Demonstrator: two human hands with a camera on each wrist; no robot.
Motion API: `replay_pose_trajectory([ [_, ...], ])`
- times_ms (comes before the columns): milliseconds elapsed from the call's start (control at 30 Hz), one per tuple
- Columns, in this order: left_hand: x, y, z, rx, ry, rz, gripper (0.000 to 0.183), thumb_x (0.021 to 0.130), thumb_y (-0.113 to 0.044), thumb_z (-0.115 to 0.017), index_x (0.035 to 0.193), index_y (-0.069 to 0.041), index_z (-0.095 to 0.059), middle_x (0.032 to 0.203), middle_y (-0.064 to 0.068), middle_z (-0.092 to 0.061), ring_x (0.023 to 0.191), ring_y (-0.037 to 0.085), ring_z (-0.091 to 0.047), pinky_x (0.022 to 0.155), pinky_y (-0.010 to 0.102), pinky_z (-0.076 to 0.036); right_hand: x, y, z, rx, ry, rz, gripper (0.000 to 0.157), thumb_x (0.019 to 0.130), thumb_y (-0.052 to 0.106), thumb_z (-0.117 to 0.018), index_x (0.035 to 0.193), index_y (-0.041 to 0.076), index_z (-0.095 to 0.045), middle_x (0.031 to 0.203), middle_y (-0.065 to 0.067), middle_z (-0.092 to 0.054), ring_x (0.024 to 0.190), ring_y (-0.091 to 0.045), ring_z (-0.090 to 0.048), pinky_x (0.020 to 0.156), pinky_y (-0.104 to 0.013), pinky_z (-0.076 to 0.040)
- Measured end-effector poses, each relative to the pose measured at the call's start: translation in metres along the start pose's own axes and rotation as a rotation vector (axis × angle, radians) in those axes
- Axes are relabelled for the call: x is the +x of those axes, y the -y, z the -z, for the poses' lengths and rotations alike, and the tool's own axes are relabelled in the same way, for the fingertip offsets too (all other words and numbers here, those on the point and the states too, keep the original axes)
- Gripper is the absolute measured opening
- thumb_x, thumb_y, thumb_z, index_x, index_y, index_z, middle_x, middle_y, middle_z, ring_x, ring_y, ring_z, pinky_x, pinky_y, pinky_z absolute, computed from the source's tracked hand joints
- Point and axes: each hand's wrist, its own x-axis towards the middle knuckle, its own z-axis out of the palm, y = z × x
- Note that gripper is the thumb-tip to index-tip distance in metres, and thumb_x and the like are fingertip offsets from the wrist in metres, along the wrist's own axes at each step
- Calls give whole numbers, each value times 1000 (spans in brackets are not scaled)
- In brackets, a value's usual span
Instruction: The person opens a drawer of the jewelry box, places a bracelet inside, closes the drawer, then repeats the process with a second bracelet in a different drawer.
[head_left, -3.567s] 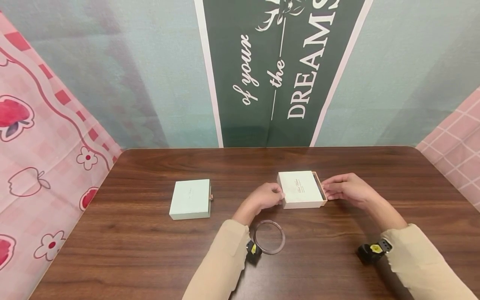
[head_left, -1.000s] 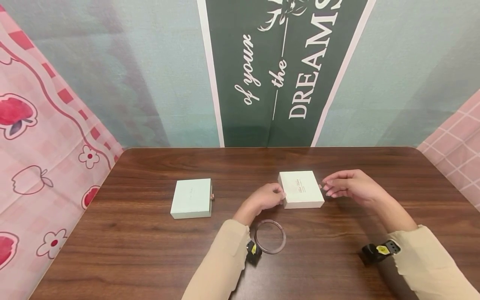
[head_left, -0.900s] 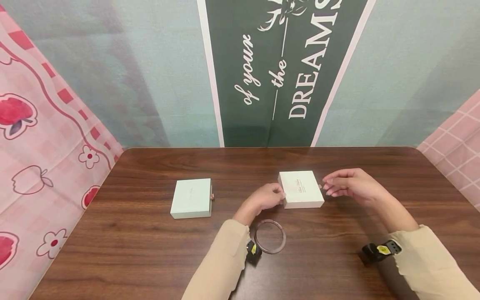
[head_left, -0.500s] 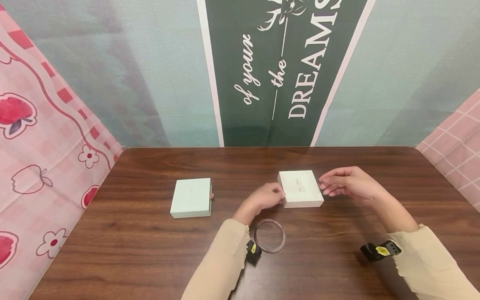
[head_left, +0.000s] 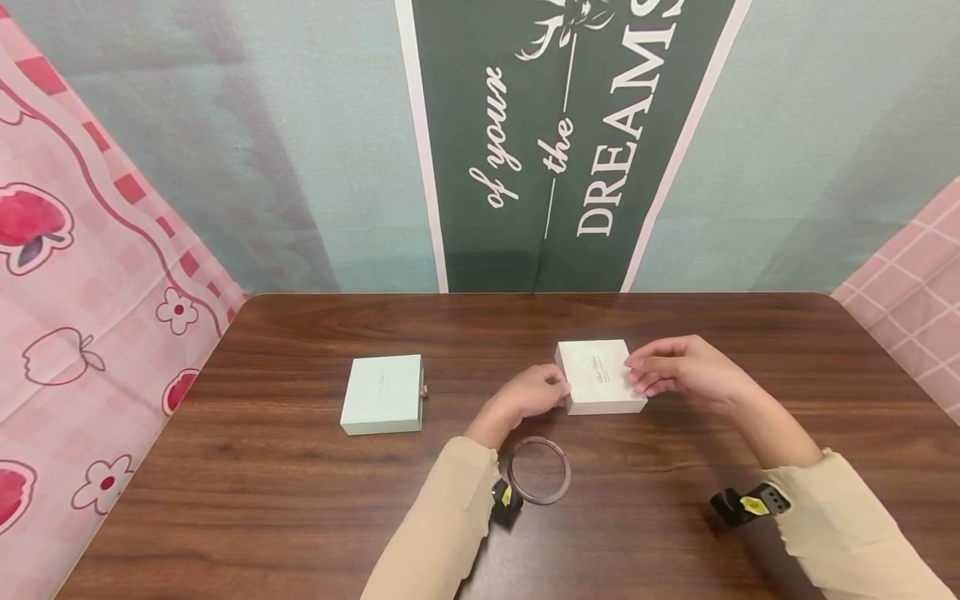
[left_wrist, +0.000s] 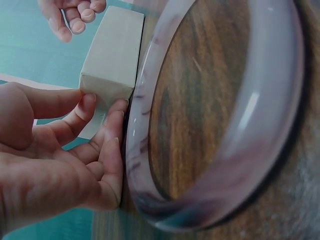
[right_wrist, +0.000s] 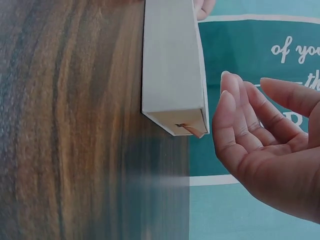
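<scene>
My left hand [head_left: 531, 392] grips the left end of a white drawer-style box [head_left: 596, 375] lying on the table. In the left wrist view, its fingertips [left_wrist: 87, 102] press at the box's end corner. The box is closed, with gold lettering on top and a small ribbon tab [right_wrist: 192, 130] on its right end. My right hand [head_left: 686, 371] hovers at the right edge of the box, fingers loosely bent and holding nothing. In the right wrist view, a gap shows between its fingers and the box. Near my left wrist lies a purplish translucent bangle [head_left: 540, 471].
A pale green drawer-style box [head_left: 382, 393] with a ribbon tab lies to the left on the brown wooden table [head_left: 262, 500]. A printed cloth [head_left: 532, 150] hangs behind the table. Pink cloth [head_left: 82, 300] hangs on the left side.
The box's drawer, partly out at first, has slid fully in. My right hand drew back from it, then moved left over its right edge. My left hand stays in place.
</scene>
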Motion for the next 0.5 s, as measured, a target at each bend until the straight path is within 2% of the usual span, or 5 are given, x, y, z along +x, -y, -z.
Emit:
replay_pose_trajectory([
  [500,0,-1,0,-2,-6,0,19,92,-10,-52,74,-4,-53,71,1,-51,62,12,-41,54,20,-31,0,0,-3,1,-1,3,36,87,4,-59,108,-23,-48,85,-16,-67,70,-19,-64,68,-32,-52],
])
